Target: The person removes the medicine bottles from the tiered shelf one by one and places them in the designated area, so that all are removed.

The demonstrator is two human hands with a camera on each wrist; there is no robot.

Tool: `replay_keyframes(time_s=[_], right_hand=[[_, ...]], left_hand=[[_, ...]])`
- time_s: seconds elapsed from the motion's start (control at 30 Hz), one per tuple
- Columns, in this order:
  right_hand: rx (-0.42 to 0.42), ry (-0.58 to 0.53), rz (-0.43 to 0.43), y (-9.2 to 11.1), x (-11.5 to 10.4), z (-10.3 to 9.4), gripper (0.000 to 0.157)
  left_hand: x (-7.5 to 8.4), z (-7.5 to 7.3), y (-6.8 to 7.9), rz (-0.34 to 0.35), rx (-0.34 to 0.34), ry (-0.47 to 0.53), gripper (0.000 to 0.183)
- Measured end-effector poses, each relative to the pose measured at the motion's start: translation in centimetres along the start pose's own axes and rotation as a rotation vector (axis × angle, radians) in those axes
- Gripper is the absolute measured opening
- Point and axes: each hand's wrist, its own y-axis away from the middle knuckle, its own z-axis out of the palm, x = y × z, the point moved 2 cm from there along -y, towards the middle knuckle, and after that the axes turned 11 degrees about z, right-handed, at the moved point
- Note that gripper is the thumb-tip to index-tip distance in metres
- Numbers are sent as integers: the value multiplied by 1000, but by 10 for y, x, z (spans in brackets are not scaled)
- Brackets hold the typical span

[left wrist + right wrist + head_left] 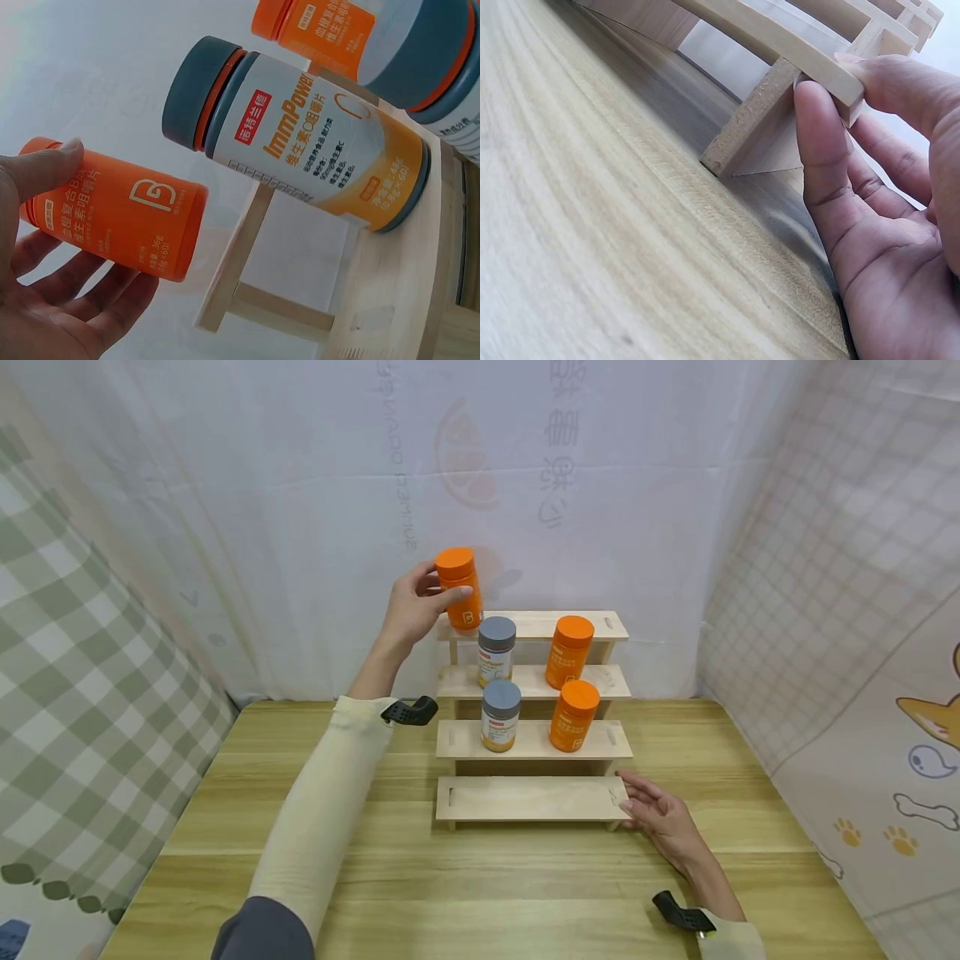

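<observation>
At the left end of the top tier, my left hand (412, 612) grips an orange vitamin bottle (461, 602) between thumb and fingers. In the left wrist view that bottle (124, 214) appears tilted, its label toward the camera. The bottle overlaps the top board in the head view. My right hand (666, 828) pinches the right end of the lowest board of a four-tier wooden display rack (525, 799). Close up in the right wrist view, thumb and a finger (821, 135) lie on either side of the board's corner (847, 86).
Grey-capped white bottles (496, 652) stand at the left of the two middle tiers, and orange bottles (570, 652) at their right. The rack stands on a wood-grain table (360, 885). A pale curtain (315, 527) hangs behind, with patterned cloth on both sides.
</observation>
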Motion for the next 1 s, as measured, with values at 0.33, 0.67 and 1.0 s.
replay_keyframes(time_s=[0.33,0.67,1.0], right_hand=[[16,4,5,4,0,-2,49],[-6,2,-10,5,0,-2,51],[8,5,1,4,0,-1,50]], left_hand=[[-5,-14,15,9,29,1,60],[-9,-29,33,8,72,12,59],[-14,-40,52,5,112,9,56]])
